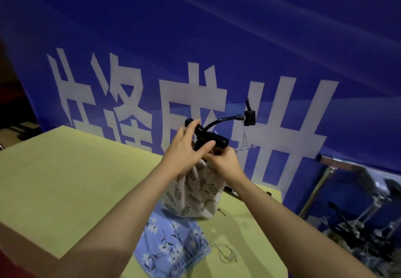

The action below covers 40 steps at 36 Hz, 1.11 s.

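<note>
- Holder [217, 139], black, with a short bar and a curved gooseneck, stands out of the top of the bag [195, 191]. The neck arcs up and right to a small black clamp head in front of the banner [282, 38].
- Bag, white with a dark leaf print, stands upright near the far right of the table [65, 169]. Its mouth is gathered round the lower part of the holder, which is hidden inside.
- Left grip [184, 149] grasps the holder: the fingers lie over the bar's left end and the thumb presses from below, beside the stem.
- Right grip [225, 162] is clenched on the bag, its curled fingers pinching the gathered mouth just beneath the bar. It touches the left thumb.
- Blue bag [169, 240], with white flowers, lies flat on the table nearer the person. Its far end reaches under the base of the white bag.
- Cord [225, 253], pale and looped, trails from the blue bag's right end onto the table.
- Pin [221, 211], small and dark, lies on the table just right of the white bag.
- Stands [347, 212] of shiny metal sit beyond the table's right edge, below the banner with its large white characters.
</note>
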Available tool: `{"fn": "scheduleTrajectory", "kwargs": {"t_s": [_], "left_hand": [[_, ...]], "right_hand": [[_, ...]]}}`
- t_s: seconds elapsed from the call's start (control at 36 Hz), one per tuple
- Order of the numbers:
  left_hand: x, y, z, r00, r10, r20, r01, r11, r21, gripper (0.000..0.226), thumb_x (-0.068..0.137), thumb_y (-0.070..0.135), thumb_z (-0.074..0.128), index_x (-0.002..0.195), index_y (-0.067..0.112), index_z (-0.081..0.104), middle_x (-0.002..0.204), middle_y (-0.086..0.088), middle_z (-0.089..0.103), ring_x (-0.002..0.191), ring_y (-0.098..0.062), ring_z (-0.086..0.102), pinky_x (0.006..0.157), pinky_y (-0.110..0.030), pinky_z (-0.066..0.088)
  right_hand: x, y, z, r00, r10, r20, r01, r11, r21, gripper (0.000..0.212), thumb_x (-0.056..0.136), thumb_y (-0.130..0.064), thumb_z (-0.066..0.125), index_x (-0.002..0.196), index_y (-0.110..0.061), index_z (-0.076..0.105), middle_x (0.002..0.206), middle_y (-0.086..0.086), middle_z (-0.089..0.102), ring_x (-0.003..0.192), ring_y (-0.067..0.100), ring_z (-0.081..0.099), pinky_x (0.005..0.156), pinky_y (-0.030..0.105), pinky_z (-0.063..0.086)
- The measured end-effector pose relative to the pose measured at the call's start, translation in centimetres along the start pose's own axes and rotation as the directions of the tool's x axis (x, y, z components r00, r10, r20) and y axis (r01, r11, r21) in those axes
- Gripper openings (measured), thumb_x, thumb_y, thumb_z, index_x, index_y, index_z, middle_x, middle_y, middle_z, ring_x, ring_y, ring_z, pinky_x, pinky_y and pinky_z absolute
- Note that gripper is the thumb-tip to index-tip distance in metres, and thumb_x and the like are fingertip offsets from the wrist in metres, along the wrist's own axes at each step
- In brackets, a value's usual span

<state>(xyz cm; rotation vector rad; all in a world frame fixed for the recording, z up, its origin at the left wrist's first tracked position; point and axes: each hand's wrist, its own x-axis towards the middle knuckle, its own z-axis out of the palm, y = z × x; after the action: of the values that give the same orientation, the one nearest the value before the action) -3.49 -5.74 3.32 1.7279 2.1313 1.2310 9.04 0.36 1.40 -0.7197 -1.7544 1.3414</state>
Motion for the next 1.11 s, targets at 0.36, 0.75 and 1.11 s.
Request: {"fn": "scheduleTrajectory", "kwargs": {"t_s": [0.36, 0.75, 1.11], "left_hand": [[-0.1, -3.2, 2.5, 0.97, -0.241, -0.043, 0.243, 0.968, 0.058, 0.049, 0.087, 0.063, 0.04, 0.118, 0.026, 0.048, 0.118, -0.008, 0.038, 0.108, -0.03, 0.05, 0.096, -0.042, 0.047], [0.4, -1.2, 2.8, 0.98, -0.145, -0.138, 0.192, 0.874, 0.447, 0.057, 0.087, 0.064, 0.038, 0.112, 0.014, 0.052, 0.135, -0.01, 0.034, 0.126, -0.034, 0.028, 0.107, -0.043, 0.028], [-0.7, 2.0, 2.7, 0.999, 0.041, 0.024, -0.045, 0.976, 0.211, 0.056, 0.089, 0.052, 0.049, 0.133, 0.019, 0.038, 0.124, -0.002, 0.054, 0.119, -0.025, 0.044, 0.099, -0.038, 0.036]], "right_hand": [[-0.1, 1.8, -1.4, 0.994, 0.088, -0.059, -0.098, 0.978, -0.183, 0.042, 0.093, -0.001, 0.049, 0.134, -0.012, 0.05, 0.112, 0.003, 0.059, 0.087, 0.007, 0.059, 0.07, 0.016, 0.048], [1.9, -2.7, -2.6, 0.946, -0.276, -0.17, 0.155, 0.846, -0.51, 0.027, 0.101, -0.019, 0.042, 0.096, -0.004, 0.064, 0.075, 0.004, 0.061, 0.058, 0.003, 0.051, 0.054, 0.012, 0.036], [2.2, -7.6, -2.4, 0.934, -0.247, -0.256, 0.203, 0.961, -0.187, 0.03, 0.101, -0.028, 0.042, 0.084, -0.012, 0.06, 0.058, -0.006, 0.044, 0.048, 0.0, 0.043, 0.052, 0.014, 0.037]]}}
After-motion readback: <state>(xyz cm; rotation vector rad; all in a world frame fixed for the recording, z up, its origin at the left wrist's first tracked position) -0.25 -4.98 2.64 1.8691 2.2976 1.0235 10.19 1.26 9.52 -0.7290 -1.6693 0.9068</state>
